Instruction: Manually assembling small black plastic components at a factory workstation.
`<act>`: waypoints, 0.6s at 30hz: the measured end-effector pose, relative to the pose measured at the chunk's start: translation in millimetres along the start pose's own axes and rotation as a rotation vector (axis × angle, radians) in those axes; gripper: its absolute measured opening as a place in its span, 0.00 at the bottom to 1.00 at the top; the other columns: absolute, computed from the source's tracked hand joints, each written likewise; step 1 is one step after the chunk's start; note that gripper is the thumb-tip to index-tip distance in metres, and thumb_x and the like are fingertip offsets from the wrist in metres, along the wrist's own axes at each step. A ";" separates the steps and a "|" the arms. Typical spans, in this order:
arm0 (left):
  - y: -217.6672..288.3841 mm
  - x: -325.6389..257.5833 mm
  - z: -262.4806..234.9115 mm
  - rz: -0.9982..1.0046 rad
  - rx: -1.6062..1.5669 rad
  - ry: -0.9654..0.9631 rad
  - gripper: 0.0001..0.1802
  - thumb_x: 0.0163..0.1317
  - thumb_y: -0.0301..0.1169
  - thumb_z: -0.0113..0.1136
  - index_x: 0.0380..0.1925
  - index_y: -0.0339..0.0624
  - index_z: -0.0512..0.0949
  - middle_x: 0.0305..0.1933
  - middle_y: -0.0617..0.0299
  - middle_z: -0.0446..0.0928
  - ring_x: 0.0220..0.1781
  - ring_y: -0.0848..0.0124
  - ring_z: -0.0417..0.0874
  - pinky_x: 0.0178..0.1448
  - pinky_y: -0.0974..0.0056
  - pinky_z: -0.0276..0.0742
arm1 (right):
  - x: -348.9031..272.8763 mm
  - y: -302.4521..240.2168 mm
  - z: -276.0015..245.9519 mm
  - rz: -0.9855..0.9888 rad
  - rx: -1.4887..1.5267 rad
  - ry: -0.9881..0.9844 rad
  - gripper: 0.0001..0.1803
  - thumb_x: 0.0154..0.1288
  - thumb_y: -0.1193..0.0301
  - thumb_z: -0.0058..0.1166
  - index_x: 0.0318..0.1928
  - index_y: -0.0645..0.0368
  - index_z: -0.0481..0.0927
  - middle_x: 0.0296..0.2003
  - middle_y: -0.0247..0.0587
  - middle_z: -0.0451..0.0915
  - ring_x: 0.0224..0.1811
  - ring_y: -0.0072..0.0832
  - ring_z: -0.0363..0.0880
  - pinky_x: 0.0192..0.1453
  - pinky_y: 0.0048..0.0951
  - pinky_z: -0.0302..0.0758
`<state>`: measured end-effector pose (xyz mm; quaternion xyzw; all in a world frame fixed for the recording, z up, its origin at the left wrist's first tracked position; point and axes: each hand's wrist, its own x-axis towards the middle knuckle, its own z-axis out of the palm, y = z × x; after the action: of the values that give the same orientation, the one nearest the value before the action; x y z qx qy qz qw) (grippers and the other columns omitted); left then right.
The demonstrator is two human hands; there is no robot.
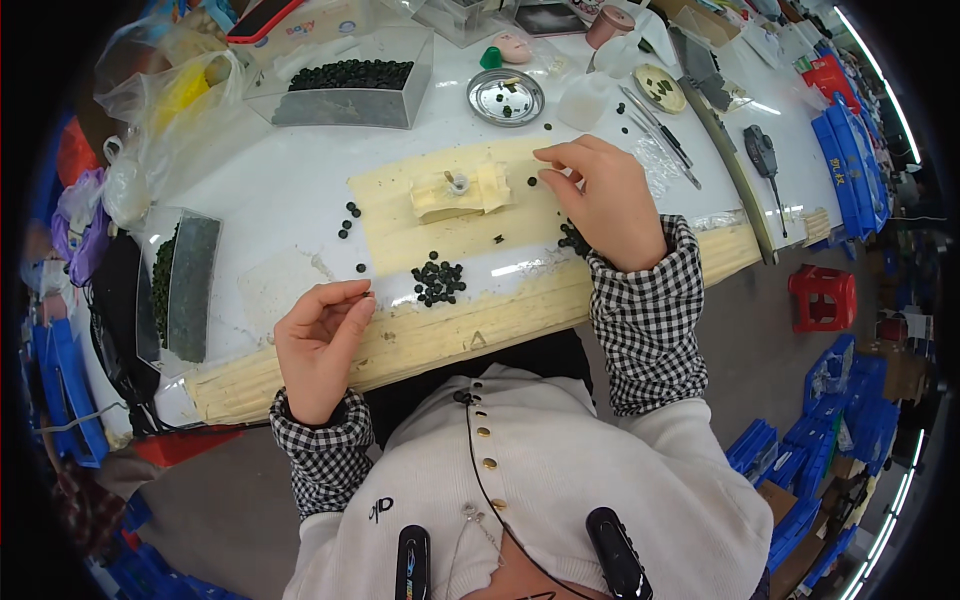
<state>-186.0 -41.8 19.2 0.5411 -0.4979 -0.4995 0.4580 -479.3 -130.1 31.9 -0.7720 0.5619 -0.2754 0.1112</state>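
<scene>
Pinch on R hand (608,197) parted beside one dark bead (532,181); L hand (322,340) narrow, contents can't tell. Prob. bead-picking near bench (540,315) front edge; next calls for precision.

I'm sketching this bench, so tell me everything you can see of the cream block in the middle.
The block is low and oblong, with a pale, uneven surface that looks wrapped; its material is unclear. On top sits a small whitish round piece, with a short brownish peg beside it. It rests on a yellow sheet, its long side running roughly left to right. Neither hand touches it: the right hand is to its right, the left hand lower left.
</scene>
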 end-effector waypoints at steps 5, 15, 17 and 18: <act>3.3 1.0 3.9 -0.012 -0.015 0.000 0.09 0.57 0.19 0.61 0.39 0.30 0.78 0.36 0.60 0.79 0.37 0.78 0.77 0.44 0.75 0.72 | -1.2 5.8 9.1 -0.103 -0.022 -0.029 0.10 0.57 0.75 0.57 0.40 0.63 0.81 0.32 0.44 0.79 0.27 0.33 0.78 0.32 0.28 0.74; 0.0 1.8 1.8 -0.002 -0.021 -0.018 0.09 0.58 0.19 0.60 0.40 0.30 0.78 0.36 0.60 0.79 0.39 0.77 0.78 0.46 0.74 0.73 | -5.7 -4.1 -3.3 0.138 0.680 -0.095 0.12 0.60 0.79 0.56 0.44 0.69 0.79 0.36 0.39 0.81 0.35 0.16 0.77 0.41 0.17 0.75; -0.7 1.9 2.0 0.003 -0.018 -0.018 0.10 0.58 0.19 0.60 0.40 0.31 0.78 0.36 0.59 0.79 0.39 0.77 0.78 0.46 0.74 0.73 | -6.2 -4.2 -4.7 0.188 0.745 -0.135 0.12 0.60 0.80 0.56 0.45 0.70 0.78 0.36 0.39 0.81 0.35 0.17 0.77 0.41 0.17 0.75; -0.7 2.0 2.2 0.004 -0.019 -0.020 0.10 0.58 0.19 0.60 0.40 0.31 0.78 0.36 0.59 0.79 0.39 0.77 0.78 0.46 0.74 0.73 | -6.5 -4.1 -5.2 0.214 0.777 -0.154 0.12 0.60 0.80 0.56 0.45 0.70 0.78 0.36 0.39 0.81 0.35 0.17 0.77 0.41 0.16 0.75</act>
<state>-188.1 -43.7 18.1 0.5308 -0.4987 -0.5085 0.4592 -480.2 -121.8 36.2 -0.6283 0.4830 -0.3954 0.4643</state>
